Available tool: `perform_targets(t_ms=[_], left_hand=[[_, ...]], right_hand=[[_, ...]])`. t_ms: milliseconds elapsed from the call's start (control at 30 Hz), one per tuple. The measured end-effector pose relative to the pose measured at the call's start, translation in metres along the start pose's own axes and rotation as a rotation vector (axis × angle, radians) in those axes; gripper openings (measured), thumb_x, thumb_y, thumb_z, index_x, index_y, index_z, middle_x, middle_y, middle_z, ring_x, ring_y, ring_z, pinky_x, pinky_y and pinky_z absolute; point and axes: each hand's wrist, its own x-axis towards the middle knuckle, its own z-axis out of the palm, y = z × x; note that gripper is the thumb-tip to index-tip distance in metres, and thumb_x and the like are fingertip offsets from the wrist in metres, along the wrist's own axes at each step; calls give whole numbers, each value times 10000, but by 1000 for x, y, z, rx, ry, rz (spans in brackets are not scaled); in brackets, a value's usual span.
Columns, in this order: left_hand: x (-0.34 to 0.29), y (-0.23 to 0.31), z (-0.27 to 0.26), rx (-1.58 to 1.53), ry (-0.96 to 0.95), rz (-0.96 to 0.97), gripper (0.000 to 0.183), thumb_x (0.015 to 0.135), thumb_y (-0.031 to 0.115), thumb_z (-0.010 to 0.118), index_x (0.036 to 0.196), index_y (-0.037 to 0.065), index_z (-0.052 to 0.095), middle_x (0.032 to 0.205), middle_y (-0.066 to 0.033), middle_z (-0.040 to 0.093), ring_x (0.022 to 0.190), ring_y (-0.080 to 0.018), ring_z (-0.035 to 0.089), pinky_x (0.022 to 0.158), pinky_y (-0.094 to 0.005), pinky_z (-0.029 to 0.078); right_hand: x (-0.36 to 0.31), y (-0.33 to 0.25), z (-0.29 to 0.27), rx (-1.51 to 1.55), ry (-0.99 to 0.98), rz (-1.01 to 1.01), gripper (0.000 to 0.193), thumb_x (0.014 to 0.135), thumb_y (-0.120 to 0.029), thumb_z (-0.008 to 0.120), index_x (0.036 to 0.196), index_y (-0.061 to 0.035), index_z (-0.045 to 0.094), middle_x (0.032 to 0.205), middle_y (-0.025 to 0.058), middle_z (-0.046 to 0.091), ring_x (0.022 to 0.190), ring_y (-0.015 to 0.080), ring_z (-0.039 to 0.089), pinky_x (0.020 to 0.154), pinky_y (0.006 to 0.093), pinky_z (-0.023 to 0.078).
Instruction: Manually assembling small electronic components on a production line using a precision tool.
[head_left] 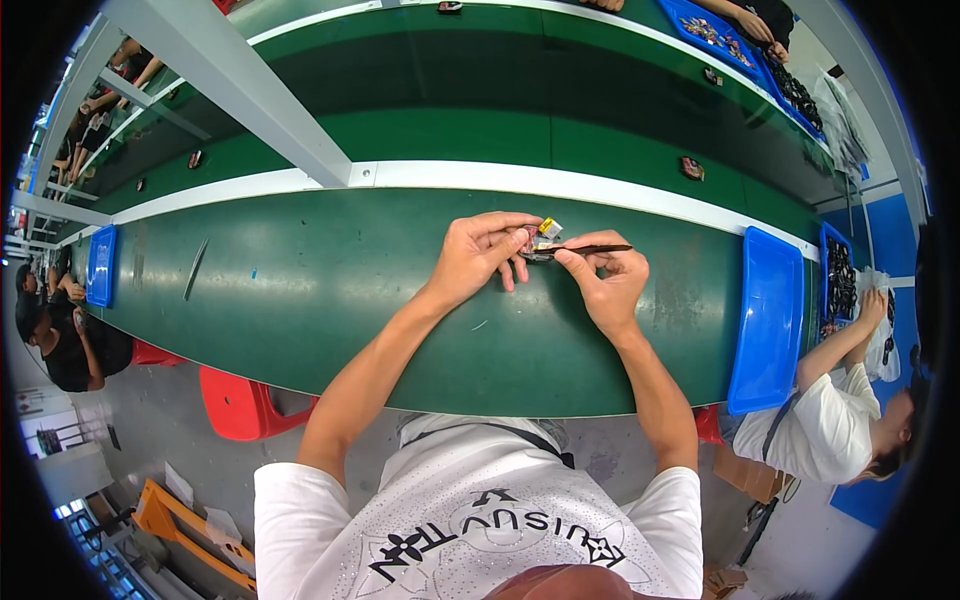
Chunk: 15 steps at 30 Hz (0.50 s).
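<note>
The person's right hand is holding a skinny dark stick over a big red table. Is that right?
Not quite: the table is green, not red, as the head view shows. The rest is right: the person's right hand is holding a skinny dark stick over it.

Dark lettering arched across white T-shirt.
</note>
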Motion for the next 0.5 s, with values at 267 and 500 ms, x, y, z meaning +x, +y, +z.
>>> perform_targets(t_ms=[267,500], left_hand=[[-2,0,3,16,43,47,285,1030,68,605,1262,-90,653,989,-167,714,636,-170,697,463,-244,546],[-2,-4,2,-18,54,59,309,1040,80,593,1286,-104,629,937,-172,704,619,-188,694,452,-265,553]], right_hand=[[-4,-1,3,-32,36,-6,106,840,16,827,908,35,748,770,20,706,499,-3,442,454,196,301],[-5,-1,7,-141,71,-140,102,827,-15,845,890,11,769,800,38,747,469,11,434,446,214,296]])
